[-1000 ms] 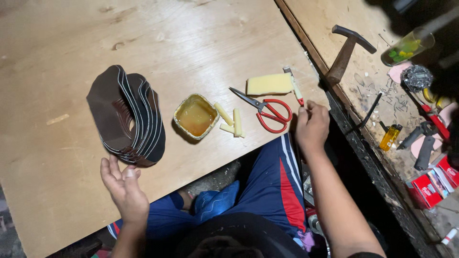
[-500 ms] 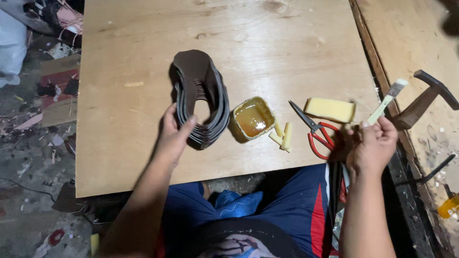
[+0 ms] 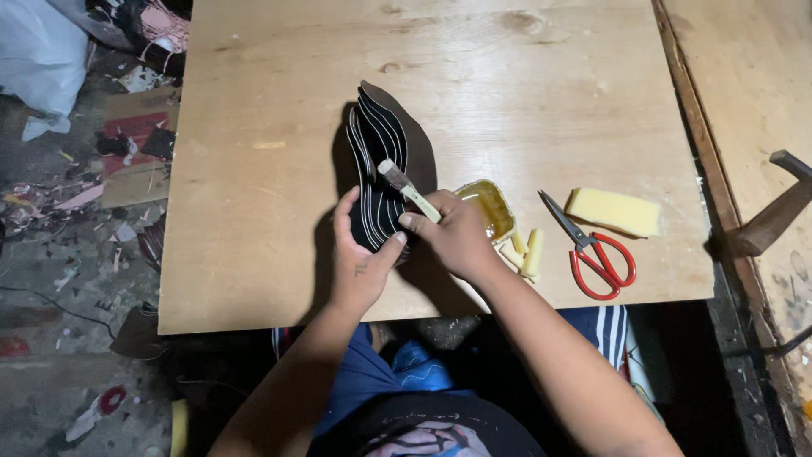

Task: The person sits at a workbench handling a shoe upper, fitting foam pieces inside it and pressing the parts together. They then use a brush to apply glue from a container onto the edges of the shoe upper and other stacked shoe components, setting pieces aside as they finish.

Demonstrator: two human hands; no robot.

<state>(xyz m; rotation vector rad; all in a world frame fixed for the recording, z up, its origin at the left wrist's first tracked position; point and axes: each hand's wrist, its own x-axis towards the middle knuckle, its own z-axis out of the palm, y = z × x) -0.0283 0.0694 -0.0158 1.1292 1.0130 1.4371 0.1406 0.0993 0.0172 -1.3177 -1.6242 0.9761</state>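
Observation:
A fanned stack of dark shoe-sole pieces (image 3: 382,161) lies on the wooden board (image 3: 507,93). My left hand (image 3: 359,254) presses on the near end of the stack, fingers spread over it. My right hand (image 3: 452,233) grips a small brush (image 3: 406,188) with a pale handle, its bristles resting on the sole pieces. Just right of my right hand sits a small tub of yellow glue (image 3: 489,207), partly hidden by the hand.
Several yellow foam strips (image 3: 524,250), red-handled scissors (image 3: 592,250) and a yellow foam block (image 3: 613,211) lie to the right. A hammer (image 3: 774,211) rests on the neighbouring bench. Scraps litter the floor at left (image 3: 76,195).
My right hand has carried the brush from the right edge over to the sole stack. My left hand stays on the stack's near end. The view has shifted slightly.

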